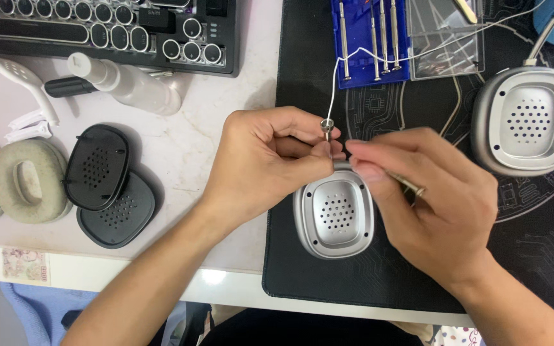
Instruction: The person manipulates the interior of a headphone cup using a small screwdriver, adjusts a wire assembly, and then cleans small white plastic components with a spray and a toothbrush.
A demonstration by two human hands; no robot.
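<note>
Here the left hand [264, 163] has its grip pressed together on the top edge of a silver ear cup [333, 214], the thumb and forefinger pinching where a short metal stem [327, 127] with a round head sticks up above the knuckles; a thin white wire [332, 90] rises from that spot and runs away toward the top right. The right hand [428, 198] meets it from the other side, its fingertips pinched on a slim metal screwdriver [408, 184] whose tip points at the same top edge of the cup, the handle end showing between the fingers. The ear cup lies open side up on a black mat [302, 269] with a circuit pattern, its perforated inner face turned to the camera, just below both hands. Well to the right on the same mat sits a second silver ear cup [526, 122], also face up. At the top of the mat lies a blue case of small screwdrivers [370, 41] with its clear lid [447, 38] folded open beside it. Left of the mat, on the pale table [181, 138], two black perforated inner plates [107, 186] lie overlapping, with beige ear cushions [24, 182] further left, a small clear spray bottle [126, 83] on its side above them, and a dark keyboard [104, 29] with round keys along the far edge.
</note>
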